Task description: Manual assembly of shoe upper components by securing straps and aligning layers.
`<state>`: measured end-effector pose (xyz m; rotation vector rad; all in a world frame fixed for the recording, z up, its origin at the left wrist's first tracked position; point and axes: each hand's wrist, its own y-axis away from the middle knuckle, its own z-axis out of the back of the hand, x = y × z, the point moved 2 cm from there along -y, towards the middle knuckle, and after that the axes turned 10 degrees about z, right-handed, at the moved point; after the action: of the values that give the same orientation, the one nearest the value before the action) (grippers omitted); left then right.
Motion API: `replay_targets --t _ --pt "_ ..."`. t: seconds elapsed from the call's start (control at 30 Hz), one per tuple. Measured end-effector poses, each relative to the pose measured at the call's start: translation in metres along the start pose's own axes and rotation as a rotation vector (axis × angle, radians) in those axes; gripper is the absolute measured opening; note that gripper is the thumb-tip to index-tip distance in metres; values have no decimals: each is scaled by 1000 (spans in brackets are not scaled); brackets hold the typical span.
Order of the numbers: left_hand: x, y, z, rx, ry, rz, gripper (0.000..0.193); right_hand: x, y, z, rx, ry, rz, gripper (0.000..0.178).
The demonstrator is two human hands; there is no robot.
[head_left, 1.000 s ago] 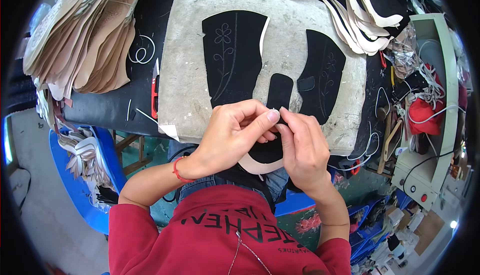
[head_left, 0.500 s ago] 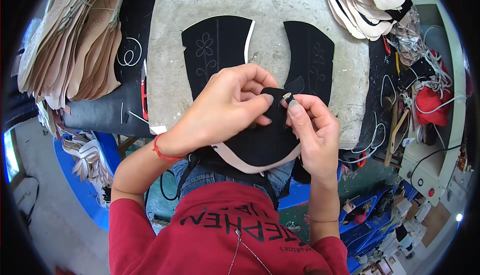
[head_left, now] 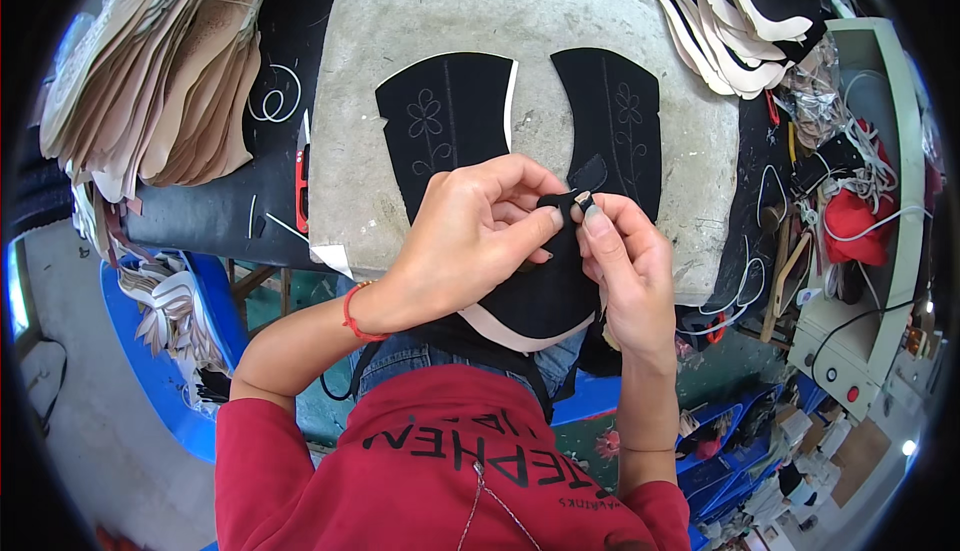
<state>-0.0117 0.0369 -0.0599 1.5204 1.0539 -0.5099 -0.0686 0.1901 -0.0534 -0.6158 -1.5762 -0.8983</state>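
Note:
Both of my hands pinch a black shoe-upper piece (head_left: pixel 545 301), with a pale band along its curved lower edge, at the near edge of the work slab. My left hand (head_left: pixel 490 219) is closed on its upper edge, thumb against fingers. Thumb and fingers of my right hand (head_left: pixel 630 256) close on the corner beside it, where a small folded black bit with a pale tip (head_left: pixel 583 199) shows. Beyond my hands lie two black panels with stitched flowers, the left panel (head_left: pixel 455 111) with a white edge and the right panel (head_left: pixel 620 121).
Under the panels is a grey slab (head_left: pixel 350 181). To its left lie red-handled scissors (head_left: pixel 302 186) and tied bundles of tan pieces (head_left: pixel 190 81). Cream strips (head_left: pixel 720 31) lie far right. A pale machine housing (head_left: pixel 850 351) stands at the right; a blue bin (head_left: pixel 150 351) is lower left.
My hands stay close together on the black piece, whose upper edge has folded over more between them. The whole view has shifted slightly.

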Motion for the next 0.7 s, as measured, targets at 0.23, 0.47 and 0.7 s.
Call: replay_targets --t 0.23,0.47,0.7 --pt "7 -3 1 -1 15 -37 18 2 1 -2 36 7 -86 19" --pt "5 -4 4 -18 -114 -81 15 -2 2 1 87 -6 -74 19" --pt "0 4 16 38 -54 -17 13 26 -4 9 187 389 95 13"
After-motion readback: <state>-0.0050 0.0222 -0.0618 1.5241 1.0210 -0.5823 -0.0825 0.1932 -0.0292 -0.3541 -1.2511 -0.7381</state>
